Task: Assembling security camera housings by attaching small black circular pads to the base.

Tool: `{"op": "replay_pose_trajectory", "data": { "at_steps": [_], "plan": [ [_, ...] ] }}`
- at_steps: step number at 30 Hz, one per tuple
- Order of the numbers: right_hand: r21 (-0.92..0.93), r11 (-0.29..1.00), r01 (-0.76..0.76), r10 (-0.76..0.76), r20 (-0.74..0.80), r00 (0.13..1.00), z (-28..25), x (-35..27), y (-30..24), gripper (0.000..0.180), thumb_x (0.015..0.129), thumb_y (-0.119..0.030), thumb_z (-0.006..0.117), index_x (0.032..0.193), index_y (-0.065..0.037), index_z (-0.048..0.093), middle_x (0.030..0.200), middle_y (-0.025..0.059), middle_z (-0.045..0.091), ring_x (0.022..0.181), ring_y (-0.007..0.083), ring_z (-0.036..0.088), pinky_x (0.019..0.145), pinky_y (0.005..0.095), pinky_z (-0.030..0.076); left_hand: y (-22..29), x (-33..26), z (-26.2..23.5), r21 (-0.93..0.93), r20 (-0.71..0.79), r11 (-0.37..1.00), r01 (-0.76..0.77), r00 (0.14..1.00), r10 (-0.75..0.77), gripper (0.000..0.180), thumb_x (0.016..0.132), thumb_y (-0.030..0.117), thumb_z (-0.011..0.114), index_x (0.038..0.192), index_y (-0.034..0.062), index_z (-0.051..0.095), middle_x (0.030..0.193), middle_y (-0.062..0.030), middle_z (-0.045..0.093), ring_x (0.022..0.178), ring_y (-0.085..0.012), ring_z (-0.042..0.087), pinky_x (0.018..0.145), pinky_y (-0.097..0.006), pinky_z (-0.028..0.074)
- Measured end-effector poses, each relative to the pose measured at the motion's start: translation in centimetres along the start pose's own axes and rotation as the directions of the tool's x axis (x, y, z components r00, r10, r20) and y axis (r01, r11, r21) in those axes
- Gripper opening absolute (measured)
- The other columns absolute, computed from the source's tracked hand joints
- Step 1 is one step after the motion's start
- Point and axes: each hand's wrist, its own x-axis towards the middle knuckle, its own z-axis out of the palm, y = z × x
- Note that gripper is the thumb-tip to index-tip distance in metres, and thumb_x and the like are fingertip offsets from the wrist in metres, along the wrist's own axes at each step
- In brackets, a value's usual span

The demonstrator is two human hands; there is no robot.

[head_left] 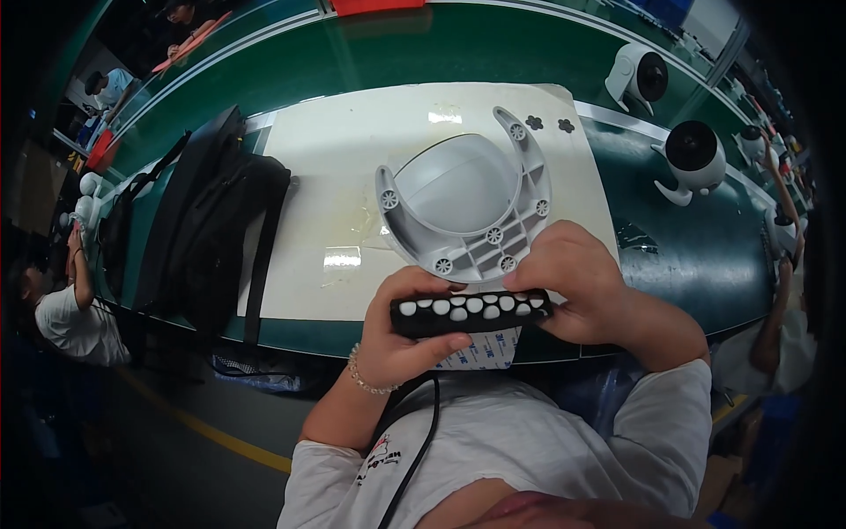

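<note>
My left hand [410, 322] is closed round the left end of a black strip with white round dots [454, 309]. At the strip's other end, my right hand [573, 282] pinches it between thumb and fingers. Below the strip hangs a piece of white backing paper with blue print [485, 350]. Just beyond my hands a light grey plastic shell [458, 185] lies with its ribbed underside and round sockets showing. It rests on a cream board [317, 176]. Two small black flower-shaped pieces [534, 122] lie on the board at the far right.
A black bag [198, 229] with straps lies left of the board. On the right stand white rounded devices with black round fronts, one nearer [692, 150] and one farther [648, 75]. The green worktop [705, 256] extends right. Other people work at both sides and beyond.
</note>
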Motion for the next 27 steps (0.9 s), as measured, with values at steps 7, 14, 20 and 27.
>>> {"op": "replay_pose_trajectory", "data": {
  "at_steps": [7,14,20,27],
  "plan": [
    [0.025,0.999,0.027,-0.026,-0.022,0.999,0.2,0.6,-1.4,0.033,0.065,-0.011,0.071,0.096,-0.008,0.058,0.088,0.0044,0.060,0.076,0.0215,0.056,0.067,0.0319,0.043,-0.3,0.1,-0.7,0.061,0.012,0.998,0.018,1.000,-0.019,0.022,0.062,-0.006,0.071,0.076,-0.0010,0.055,0.071,-0.0080,0.058,0.068,-0.0167,0.056,0.060,-0.027,0.043],
    [0.160,0.982,-0.097,0.099,-0.003,0.995,0.6,0.4,-1.3,0.022,0.068,-0.010,0.069,0.088,-0.005,0.060,0.077,0.0071,0.059,0.065,0.0236,0.056,0.058,0.0328,0.043,0.5,-0.1,0.1,0.031,-0.084,0.995,0.092,0.992,-0.089,0.020,0.063,-0.002,0.072,0.071,0.0003,0.054,0.066,-0.0072,0.057,0.057,-0.0138,0.052,0.051,-0.026,0.040],
    [0.089,0.995,-0.040,0.049,-0.104,0.993,1.2,0.2,-1.2,0.020,0.067,-0.006,0.068,0.085,-0.004,0.059,0.079,0.0085,0.061,0.068,0.0229,0.058,0.057,0.0310,0.045,0.4,0.2,-0.5,0.171,0.040,0.985,-0.028,0.999,0.021,0.015,0.065,-0.002,0.070,0.071,-0.0008,0.057,0.059,-0.0067,0.053,0.051,-0.0147,0.050,0.048,-0.025,0.038],
    [0.018,0.995,0.102,-0.099,-0.110,0.989,0.7,0.3,-0.7,0.016,0.066,-0.005,0.068,0.079,-0.005,0.060,0.091,0.0077,0.060,0.075,0.0214,0.058,0.064,0.0312,0.045,0.3,-0.2,-0.6,0.212,0.007,0.977,0.001,1.000,-0.003,0.014,0.065,-0.001,0.071,0.068,-0.0004,0.057,0.057,-0.0059,0.052,0.049,-0.0153,0.050,0.046,-0.025,0.038]
  ]
}}
